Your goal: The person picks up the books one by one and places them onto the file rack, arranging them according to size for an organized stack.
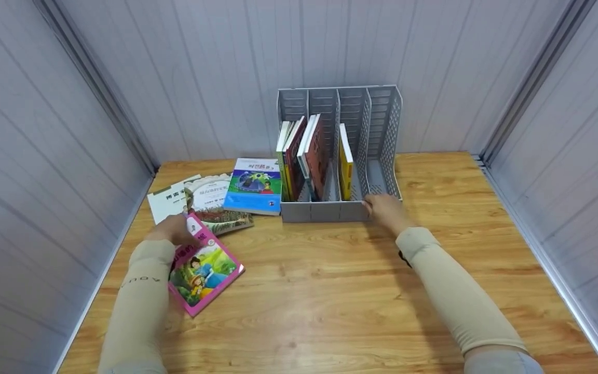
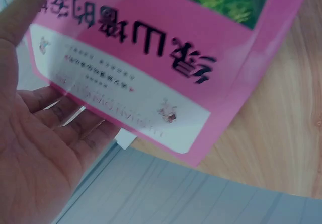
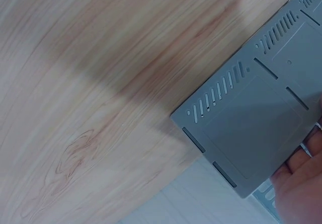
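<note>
A pink picture book (image 1: 213,278) is held at its corner by my left hand (image 1: 173,229); in the left wrist view the thumb lies over the cover and the fingers (image 2: 88,128) are at its edge. Beneath its far end lie a white-covered book with plants (image 1: 213,195) and a paler book (image 1: 163,205). My right hand (image 1: 388,212) grips the front lip of a grey file rack (image 1: 325,213), near its right end. In the right wrist view, fingers hook over the edge of the rack's front panel (image 3: 251,126).
A blue-and-green book (image 1: 251,200) lies against the rack's left side. Upright books stand in the rack: several at the left, including a brown-covered one (image 1: 317,161), and a yellow one (image 1: 347,176) farther right. Panelled walls (image 1: 236,67) enclose the wooden table (image 1: 330,296).
</note>
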`<state>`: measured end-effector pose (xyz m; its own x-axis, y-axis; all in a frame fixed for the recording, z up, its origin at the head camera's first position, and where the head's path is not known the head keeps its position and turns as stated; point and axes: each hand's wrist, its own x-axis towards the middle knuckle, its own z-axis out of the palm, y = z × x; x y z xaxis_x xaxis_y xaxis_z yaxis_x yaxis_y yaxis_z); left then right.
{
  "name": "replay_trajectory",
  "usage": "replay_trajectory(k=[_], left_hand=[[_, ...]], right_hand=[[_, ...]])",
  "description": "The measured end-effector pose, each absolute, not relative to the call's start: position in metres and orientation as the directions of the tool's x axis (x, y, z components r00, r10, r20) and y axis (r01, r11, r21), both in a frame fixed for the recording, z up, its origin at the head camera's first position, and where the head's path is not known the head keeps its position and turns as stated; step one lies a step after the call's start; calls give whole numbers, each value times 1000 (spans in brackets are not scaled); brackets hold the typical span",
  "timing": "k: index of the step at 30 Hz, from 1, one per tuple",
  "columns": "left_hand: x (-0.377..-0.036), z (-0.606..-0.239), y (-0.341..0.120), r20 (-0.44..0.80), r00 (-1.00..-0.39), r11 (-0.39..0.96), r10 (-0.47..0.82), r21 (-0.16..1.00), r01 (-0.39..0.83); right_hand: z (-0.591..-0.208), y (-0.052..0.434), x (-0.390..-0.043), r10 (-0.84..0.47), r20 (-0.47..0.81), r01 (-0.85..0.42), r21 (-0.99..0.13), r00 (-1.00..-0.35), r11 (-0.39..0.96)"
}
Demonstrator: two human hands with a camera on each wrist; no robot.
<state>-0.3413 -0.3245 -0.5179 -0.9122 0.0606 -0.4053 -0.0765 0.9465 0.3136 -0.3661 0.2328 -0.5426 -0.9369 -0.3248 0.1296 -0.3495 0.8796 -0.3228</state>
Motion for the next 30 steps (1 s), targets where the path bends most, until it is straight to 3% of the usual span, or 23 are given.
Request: replay_trajectory(k=[7, 17, 22, 30], left_hand=[[-337, -496, -323, -336, -936, 951, 101, 308, -8], [-338, -474, -327, -398, -909, 935, 125, 352, -26], [-337, -462, -327, -478, -868, 912, 132, 402, -82], [-331, -444, -324, -607, -791, 850, 72, 453, -270]], right_hand=[[-543, 232, -366, -339, 150, -369, -306, -929, 877], [-543, 232, -365, -323, 136, -350, -316, -937, 882], [-542, 233, -364, -313, 119, -335, -324, -942, 885], [-543, 232, -364, -308, 110, -327, -320, -945, 889]])
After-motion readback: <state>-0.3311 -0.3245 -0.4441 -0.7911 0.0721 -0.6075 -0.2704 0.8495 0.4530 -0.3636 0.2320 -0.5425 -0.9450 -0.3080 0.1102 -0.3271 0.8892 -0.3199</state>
